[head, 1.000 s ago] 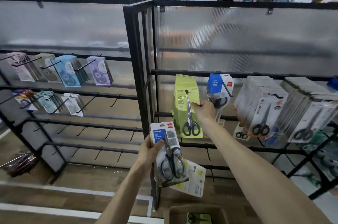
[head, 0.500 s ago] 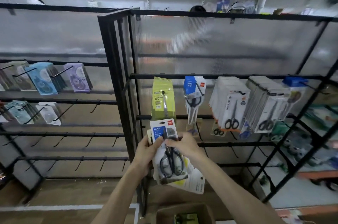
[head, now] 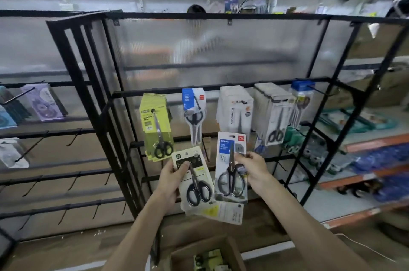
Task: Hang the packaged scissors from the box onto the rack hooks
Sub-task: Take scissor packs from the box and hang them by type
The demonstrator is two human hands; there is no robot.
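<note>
packaged scissors: two packs are held up in front of the rack (head: 104, 115), at 6 o'clock from the hung rows.
left hand (head: 173, 174): grips a cream pack (head: 195, 191) of black-handled scissors, thumb laid across its upper part; more packs fan out behind it, and one with a yellow patch (head: 219, 213) sticks out at 5 o'clock.
right hand (head: 254, 167): pinches a blue-labelled pack (head: 229, 160) by its right edge, upright, just beside the cream pack at its 3 o'clock.
box (head: 188, 254): open cardboard, on the floor at 6 o'clock below the hands; yellow-green packs (head: 210, 259) lie inside, only partly in view.
rack rail, read from 9 to 3 o'clock: a thick yellow-green stack (head: 156, 124), one blue-topped pack (head: 193, 113), two thick white stacks (head: 235, 111) (head: 273, 113), and a blue-capped clear pack (head: 301, 98), each on its own hook.
neighbouring rack (head: 55, 133): at 9 o'clock, with purple and blue carded packs (head: 43, 104) hanging on its hooks.
shelves (head: 365, 144): at 3 o'clock, with blurred blue and green goods.
</note>
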